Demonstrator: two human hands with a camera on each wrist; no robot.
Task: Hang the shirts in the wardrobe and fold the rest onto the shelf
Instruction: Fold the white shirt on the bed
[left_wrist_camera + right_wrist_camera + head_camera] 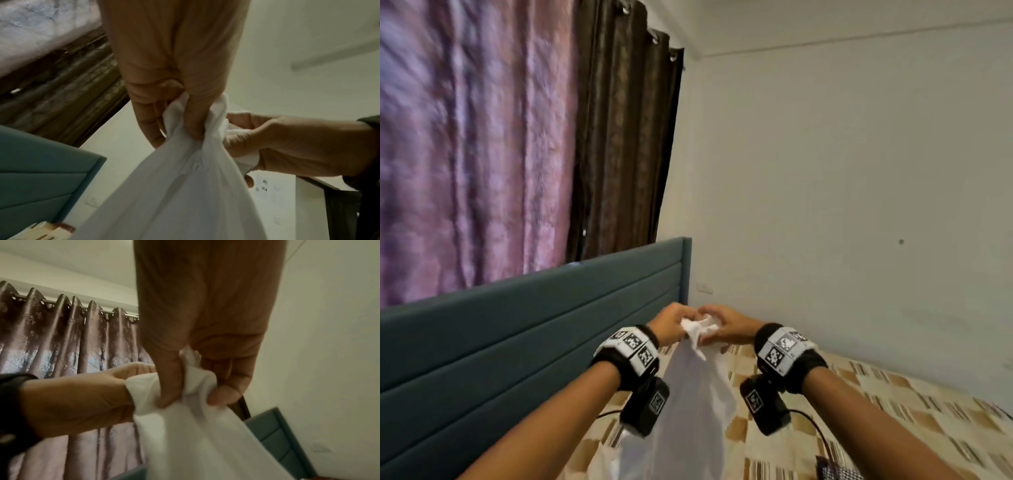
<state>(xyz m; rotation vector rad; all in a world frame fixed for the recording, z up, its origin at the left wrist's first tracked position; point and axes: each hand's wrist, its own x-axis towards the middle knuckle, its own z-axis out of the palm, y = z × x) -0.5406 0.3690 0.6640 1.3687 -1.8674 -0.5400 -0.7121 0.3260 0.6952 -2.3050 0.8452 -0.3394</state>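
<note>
Bed [893,411] under raised arms; headboard [517,342] to left. White shirt [688,411] hangs straight down, long axis vertical, top edge bunched between hands. Left hand [671,322], right hand [726,327] both clench cloth, nearly touching, equally near. Likely next: spread hands apart.

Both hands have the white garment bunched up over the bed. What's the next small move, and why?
Probably draw the hands apart along the top edge. The left hand and right hand grip the white garment side by side, so it hangs as a narrow bundle, its shape hidden.
</note>
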